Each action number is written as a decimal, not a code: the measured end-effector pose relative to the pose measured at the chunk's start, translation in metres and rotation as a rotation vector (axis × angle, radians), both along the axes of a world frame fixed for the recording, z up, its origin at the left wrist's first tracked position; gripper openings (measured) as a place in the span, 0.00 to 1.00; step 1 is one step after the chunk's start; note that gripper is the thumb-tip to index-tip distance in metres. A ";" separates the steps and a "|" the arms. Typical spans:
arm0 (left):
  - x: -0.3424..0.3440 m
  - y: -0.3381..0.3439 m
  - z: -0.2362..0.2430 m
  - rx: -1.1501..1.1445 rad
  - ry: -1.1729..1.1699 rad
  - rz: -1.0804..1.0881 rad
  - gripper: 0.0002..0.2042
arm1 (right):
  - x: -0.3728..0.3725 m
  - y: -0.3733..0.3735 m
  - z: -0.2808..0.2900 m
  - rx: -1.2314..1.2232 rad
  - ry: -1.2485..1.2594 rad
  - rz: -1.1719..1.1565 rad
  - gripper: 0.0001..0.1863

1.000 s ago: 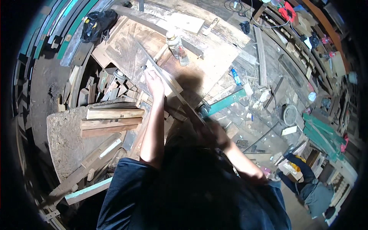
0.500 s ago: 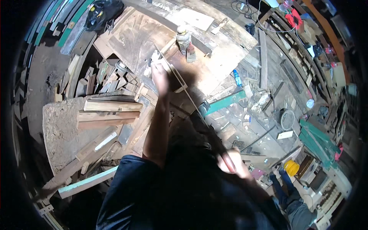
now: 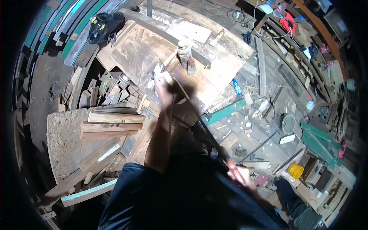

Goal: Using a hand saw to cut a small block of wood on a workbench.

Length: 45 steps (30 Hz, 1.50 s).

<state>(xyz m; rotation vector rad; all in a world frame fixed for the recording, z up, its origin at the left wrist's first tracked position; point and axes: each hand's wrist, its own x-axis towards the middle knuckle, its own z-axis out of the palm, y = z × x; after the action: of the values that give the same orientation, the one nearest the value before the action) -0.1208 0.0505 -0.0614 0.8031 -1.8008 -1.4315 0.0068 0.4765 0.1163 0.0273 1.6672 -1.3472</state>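
Observation:
My left hand [image 3: 164, 90] is closed on a short pale wood piece [image 3: 167, 78] at the near side of the wooden work surface [image 3: 134, 46]. Lower right, my right hand [image 3: 245, 177] grips the red handle [image 3: 236, 173] of a handsaw. Its long blade [image 3: 205, 128], seen nearly edge-on and blurred, runs up and left toward the wood piece. Whether the teeth touch the wood cannot be made out. Beyond my left hand a dusty power tool [image 3: 185, 55] with a red part stands on the surface, beside a wooden strip.
Stacked planks [image 3: 113, 124] lie on a rough board at left, with offcuts [image 3: 111, 90] behind them. A green board [image 3: 227, 111] lies to the right amid scraps. Farther right are a round container [image 3: 287, 123] and a yellow bucket [image 3: 295, 171]. Another person's legs [image 3: 289, 195] show lower right.
My right hand has drawn the handsaw back, down and to the right, so its far end sits closer to me. My left hand stays on the wood piece. The view has shifted slightly.

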 end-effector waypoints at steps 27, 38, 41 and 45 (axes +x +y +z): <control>-0.019 0.016 0.003 -0.069 0.006 0.077 0.15 | -0.118 -0.169 -0.069 -0.379 0.909 0.250 0.11; -0.012 0.012 -0.011 -0.212 -0.035 0.142 0.15 | -0.027 -0.032 -0.009 -0.172 0.695 0.207 0.03; -0.006 0.000 -0.017 -0.093 0.032 0.042 0.14 | -0.076 -0.122 -0.058 -0.456 0.903 0.188 0.05; -0.023 0.024 0.001 -0.046 -0.080 0.079 0.14 | -0.126 -0.177 -0.066 -0.414 0.906 0.179 0.06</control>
<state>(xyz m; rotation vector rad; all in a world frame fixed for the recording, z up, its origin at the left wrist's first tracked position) -0.1436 0.0745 -0.0605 0.9086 -1.8341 -1.3198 -0.1187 0.2992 0.0506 -1.0877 1.9772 -1.6525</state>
